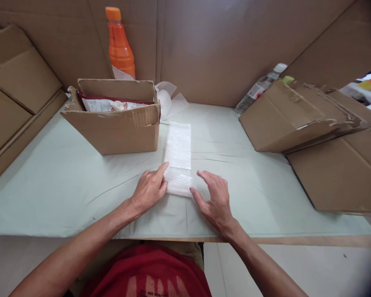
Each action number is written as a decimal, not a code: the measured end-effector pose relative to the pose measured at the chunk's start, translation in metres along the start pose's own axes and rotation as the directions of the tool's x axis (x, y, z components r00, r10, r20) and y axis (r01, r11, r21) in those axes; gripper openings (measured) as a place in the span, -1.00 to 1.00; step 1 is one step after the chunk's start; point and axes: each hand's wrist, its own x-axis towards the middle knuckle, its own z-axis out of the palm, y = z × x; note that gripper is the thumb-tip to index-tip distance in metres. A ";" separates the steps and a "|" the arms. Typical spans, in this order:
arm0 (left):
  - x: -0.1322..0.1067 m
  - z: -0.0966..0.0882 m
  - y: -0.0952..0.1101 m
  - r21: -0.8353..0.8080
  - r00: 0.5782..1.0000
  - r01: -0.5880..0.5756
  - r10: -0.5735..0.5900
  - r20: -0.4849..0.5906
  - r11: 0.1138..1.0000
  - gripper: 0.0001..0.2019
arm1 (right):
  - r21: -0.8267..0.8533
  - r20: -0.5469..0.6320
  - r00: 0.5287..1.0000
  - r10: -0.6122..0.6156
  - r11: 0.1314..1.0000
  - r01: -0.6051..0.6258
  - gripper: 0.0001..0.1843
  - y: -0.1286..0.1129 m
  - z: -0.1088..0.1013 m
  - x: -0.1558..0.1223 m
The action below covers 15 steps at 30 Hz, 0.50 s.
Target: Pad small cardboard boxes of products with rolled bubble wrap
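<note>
A long strip of white bubble wrap [178, 152] lies flat on the pale green table [80, 194], running away from me. My left hand [150, 189] rests at its near left corner, index finger stretched onto the wrap's edge. At the near right corner lies my right hand [214, 198], fingers spread, with the thumb and index finger touching the wrap. Neither hand grips it.
An open cardboard box [117, 123] with a printed packet inside stands left of the wrap. Behind it is an orange bottle [120, 41]. Flattened cardboard boxes [297, 119] are stacked on the right, with a clear plastic bottle [259, 88] behind. Cardboard walls surround the table.
</note>
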 end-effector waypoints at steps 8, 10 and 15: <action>-0.012 -0.006 0.000 0.096 0.982 -0.129 0.141 -0.123 0.987 -0.57 | 0.018 0.309 0.929 -0.203 0.978 0.207 -0.74 0.005 0.011 -0.003; -0.019 -0.008 0.002 0.063 0.962 -0.233 0.239 -0.129 0.971 -0.55 | 0.065 0.268 0.942 -0.200 0.980 0.190 -0.75 0.010 0.014 0.001; -0.012 -0.003 -0.002 -0.064 0.977 -0.209 0.206 -0.047 0.976 -0.58 | 0.150 0.277 0.948 -0.160 0.981 0.121 -0.79 0.017 0.014 0.015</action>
